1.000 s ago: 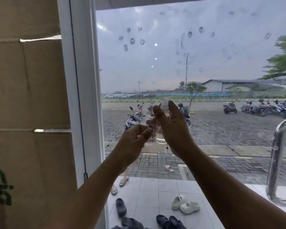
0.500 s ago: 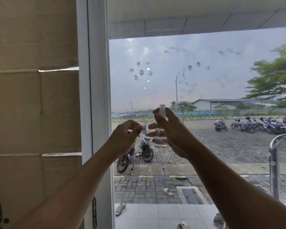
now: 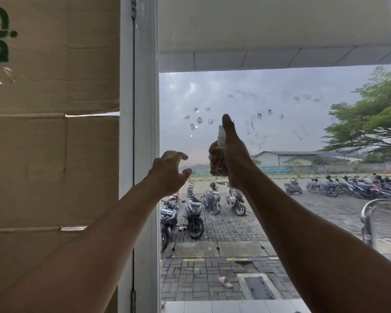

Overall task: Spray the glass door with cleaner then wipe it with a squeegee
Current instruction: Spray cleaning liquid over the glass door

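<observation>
The glass door (image 3: 291, 114) fills the middle and right, marked with fingerprints and smears (image 3: 199, 120) at head height. My right hand (image 3: 231, 154) is raised before the glass, wrapped around a small clear spray bottle (image 3: 221, 136) held upright, with the index finger lifted over its white nozzle. My left hand (image 3: 171, 169) hangs just left of the bottle, empty, with its fingers curled and apart. No squeegee is in view.
A white door frame (image 3: 142, 154) stands at the left of the glass, with stacked cardboard boxes (image 3: 52, 132) beyond it. A chrome door handle (image 3: 370, 220) curves at the right edge. Parked motorcycles and a paved yard lie outside.
Both hands have risen toward the smudges as my view tilted up. The right index finger has lifted above the nozzle. My left hand has opened from a pinch and drawn away from the bottle.
</observation>
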